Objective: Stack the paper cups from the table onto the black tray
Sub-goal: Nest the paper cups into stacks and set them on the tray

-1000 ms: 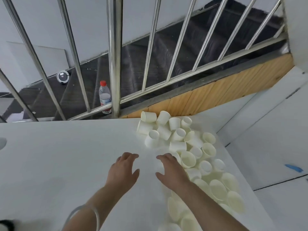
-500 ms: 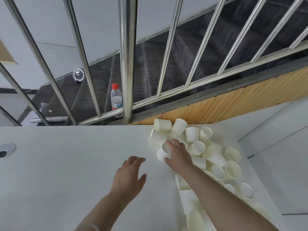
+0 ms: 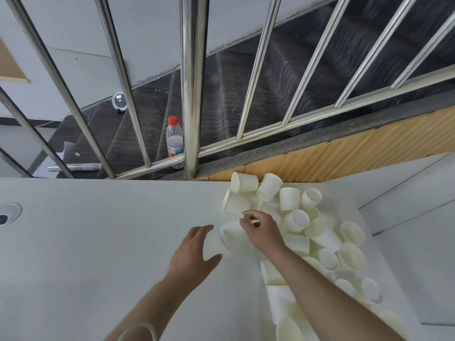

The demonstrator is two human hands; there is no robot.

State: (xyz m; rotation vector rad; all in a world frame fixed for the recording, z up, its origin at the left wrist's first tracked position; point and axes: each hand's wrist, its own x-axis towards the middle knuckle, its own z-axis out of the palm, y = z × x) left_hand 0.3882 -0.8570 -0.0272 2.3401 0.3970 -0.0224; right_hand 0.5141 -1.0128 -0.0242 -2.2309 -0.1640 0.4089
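Several white paper cups [image 3: 295,220] lie in a loose pile on the right part of the white table [image 3: 98,242], most on their sides or tilted. At the pile's left edge my right hand [image 3: 261,231] grips one cup [image 3: 230,236], fingers curled over its rim end. My left hand [image 3: 192,252] hovers open just left of that cup, fingers spread, holding nothing. No black tray is in view.
A steel railing [image 3: 190,94] rises behind the table's far edge, with dark stairs beyond. A plastic bottle with a red cap [image 3: 174,139] stands behind the railing. A round cable hole [image 3: 8,214] sits at the table's left. A wooden panel [image 3: 344,153] backs the cup pile.
My right hand reached forward to the pile's left edge and closed on a cup. My left hand moved forward a little. The camera came closer and tilted up.
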